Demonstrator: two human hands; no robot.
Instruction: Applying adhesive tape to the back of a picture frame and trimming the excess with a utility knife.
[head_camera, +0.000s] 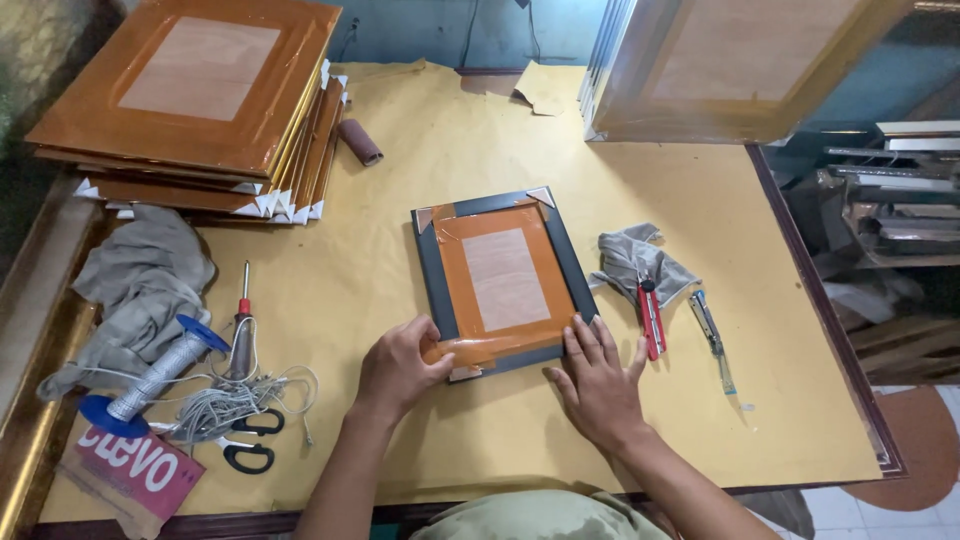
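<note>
- The fingers (428, 352) of the left hand (400, 365) are curled down onto the brown tape (470, 349) at the near left corner of the picture frame (500, 280), pressing rather than gripping. The right hand (598, 385) lies flat, fingers spread, holding down the near right corner and grasping nothing.
- The yellow-covered table (420, 180) carries everything; the black frame lies face down near its middle, just in front of the person.
- A stack of finished frames (200, 100) with white corner guards sits at the far left, and more large frames (720, 65) lean at the far right.
- A grey cloth (145, 275) lies at the left, a smaller grey rag (630, 255) just right of the frame.
- A blue spool of cord (160, 370), a screwdriver (242, 325) and black scissors (250, 440) cluster at the near left.
- A red cutter (651, 315) and a second knife (712, 335) lie to the right; a roll of tape (360, 141) rests far back.
- Judging by the frame, tape already seals all four edges of the backing; what seems left is smoothing the near strip and perhaps the near corner guards, since only the far corners show them.
</note>
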